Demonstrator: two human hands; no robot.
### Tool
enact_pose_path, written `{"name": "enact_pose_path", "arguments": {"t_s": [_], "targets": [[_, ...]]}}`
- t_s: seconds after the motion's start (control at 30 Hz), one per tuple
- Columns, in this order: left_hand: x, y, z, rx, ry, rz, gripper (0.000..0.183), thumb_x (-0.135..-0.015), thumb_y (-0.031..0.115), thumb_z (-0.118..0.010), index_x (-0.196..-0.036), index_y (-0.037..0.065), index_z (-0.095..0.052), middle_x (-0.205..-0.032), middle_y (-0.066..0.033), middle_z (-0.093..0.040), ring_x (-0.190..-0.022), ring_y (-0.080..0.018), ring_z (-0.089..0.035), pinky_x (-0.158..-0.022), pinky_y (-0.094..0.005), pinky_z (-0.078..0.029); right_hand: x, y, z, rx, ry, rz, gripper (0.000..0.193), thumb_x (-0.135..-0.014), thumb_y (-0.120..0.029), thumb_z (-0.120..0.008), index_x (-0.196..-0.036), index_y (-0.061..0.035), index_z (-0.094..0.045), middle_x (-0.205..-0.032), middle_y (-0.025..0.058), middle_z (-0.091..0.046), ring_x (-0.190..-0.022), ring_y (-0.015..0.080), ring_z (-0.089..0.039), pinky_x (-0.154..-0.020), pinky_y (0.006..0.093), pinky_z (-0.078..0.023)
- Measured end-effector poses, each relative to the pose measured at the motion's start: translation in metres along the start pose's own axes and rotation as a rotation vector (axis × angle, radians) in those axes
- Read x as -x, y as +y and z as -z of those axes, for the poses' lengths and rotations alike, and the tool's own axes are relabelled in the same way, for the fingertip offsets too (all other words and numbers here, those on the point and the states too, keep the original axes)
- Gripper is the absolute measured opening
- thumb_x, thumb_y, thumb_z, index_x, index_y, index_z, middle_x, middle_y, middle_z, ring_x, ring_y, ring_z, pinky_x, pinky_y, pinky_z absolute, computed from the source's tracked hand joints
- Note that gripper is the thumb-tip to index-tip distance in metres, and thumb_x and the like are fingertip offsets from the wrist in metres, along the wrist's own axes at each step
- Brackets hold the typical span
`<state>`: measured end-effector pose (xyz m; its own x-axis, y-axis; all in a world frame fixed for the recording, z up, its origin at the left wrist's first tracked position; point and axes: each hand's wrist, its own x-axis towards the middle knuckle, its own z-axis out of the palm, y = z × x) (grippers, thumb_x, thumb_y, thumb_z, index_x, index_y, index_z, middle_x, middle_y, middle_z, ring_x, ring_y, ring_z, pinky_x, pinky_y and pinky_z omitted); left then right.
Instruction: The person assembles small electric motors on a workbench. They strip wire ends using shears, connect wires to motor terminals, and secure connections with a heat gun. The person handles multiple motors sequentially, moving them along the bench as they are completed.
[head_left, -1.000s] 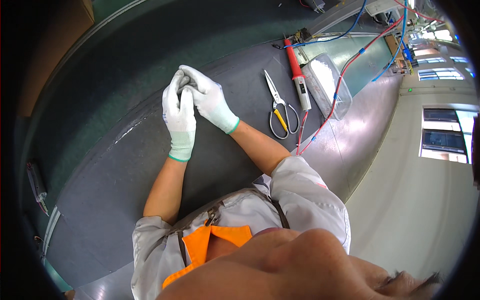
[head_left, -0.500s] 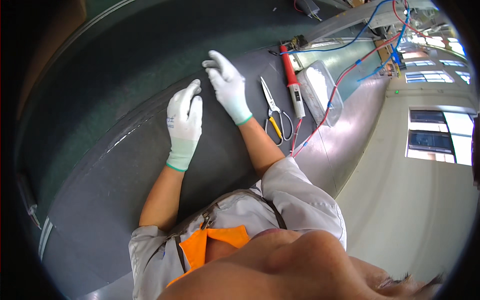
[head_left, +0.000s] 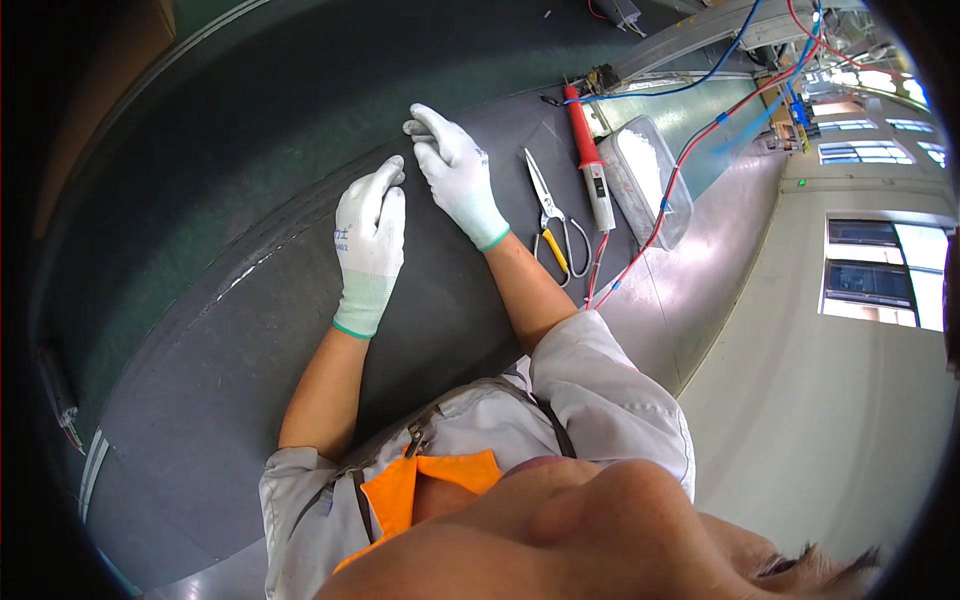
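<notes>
Both hands wear white knit gloves with green cuffs. My left hand (head_left: pixel 368 235) lies flat on the dark grey mat (head_left: pixel 220 370), fingers together and pointing up the picture, holding nothing. My right hand (head_left: pixel 455 175) rests on the mat a little farther away and to the right, fingers slightly curled toward the mat's far edge, with nothing visible in it. The two hands are apart. A pair of scissors with yellow-lined handles (head_left: pixel 553 215) lies just right of my right wrist.
A red-handled soldering iron (head_left: pixel 590 160) lies right of the scissors, beside a clear plastic tray (head_left: pixel 650 180). Red and blue cables (head_left: pixel 700 120) run across the far right. A dark green belt (head_left: pixel 200 130) runs along the mat's far side.
One second ago both hands were pressed together at the mat's far edge. They have separated: the left now lies flat, the right has moved right and slightly farther away.
</notes>
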<state>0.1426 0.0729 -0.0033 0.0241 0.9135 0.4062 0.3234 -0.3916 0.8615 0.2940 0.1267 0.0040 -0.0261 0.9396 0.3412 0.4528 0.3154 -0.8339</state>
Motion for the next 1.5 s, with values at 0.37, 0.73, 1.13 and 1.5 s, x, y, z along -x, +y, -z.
{"name": "enact_pose_path", "arguments": {"t_s": [0.37,0.73,1.13,1.5], "targets": [[0.001,0.004,0.001,-0.047,0.032,-0.055,0.031,-0.098,0.001,-0.056,-0.127,0.000,-0.066,-0.115,-0.0126,-0.070,-0.107,-0.0248,-0.066,-0.097,-0.0364,-0.050,0.004,0.005,-0.003,0.021,-0.025,0.065,0.046,-0.093,0.000,-0.057,-0.139,-0.0045,-0.057,-0.119,0.0156,-0.069,-0.109,0.0276,-0.069,-0.097,0.0365,-0.054],[0.001,0.005,0.003,-0.051,0.034,-0.048,0.031,-0.097,0.000,-0.056,-0.127,0.000,-0.066,-0.115,-0.0127,-0.070,-0.108,-0.0261,-0.066,-0.098,-0.0378,-0.050,0.005,0.002,-0.002,0.084,-0.041,0.134,0.046,-0.092,0.001,-0.059,-0.138,-0.0037,-0.057,-0.120,0.0157,-0.069,-0.110,0.0307,-0.066,-0.097,0.0388,-0.054],[0.001,0.002,0.004,-0.033,0.019,-0.041,0.031,-0.098,0.002,-0.055,-0.127,0.000,-0.065,-0.116,-0.0128,-0.070,-0.107,-0.0258,-0.066,-0.098,-0.0372,-0.050,0.006,0.007,-0.005,0.178,-0.054,0.195,0.046,-0.089,-0.001,-0.061,-0.135,-0.0040,-0.059,-0.118,0.0148,-0.070,-0.110,0.0333,-0.065,-0.097,0.0411,-0.051],[0.002,0.000,0.002,-0.068,0.024,-0.079,0.029,-0.099,0.002,-0.055,-0.126,0.000,-0.066,-0.116,-0.0128,-0.069,-0.107,-0.0243,-0.066,-0.096,-0.0361,-0.051,0.004,0.004,-0.003,0.066,-0.034,0.117,0.043,-0.090,-0.001,-0.058,-0.134,-0.0032,-0.059,-0.116,0.0155,-0.070,-0.108,0.0321,-0.066,-0.097,0.0406,-0.052]]}}
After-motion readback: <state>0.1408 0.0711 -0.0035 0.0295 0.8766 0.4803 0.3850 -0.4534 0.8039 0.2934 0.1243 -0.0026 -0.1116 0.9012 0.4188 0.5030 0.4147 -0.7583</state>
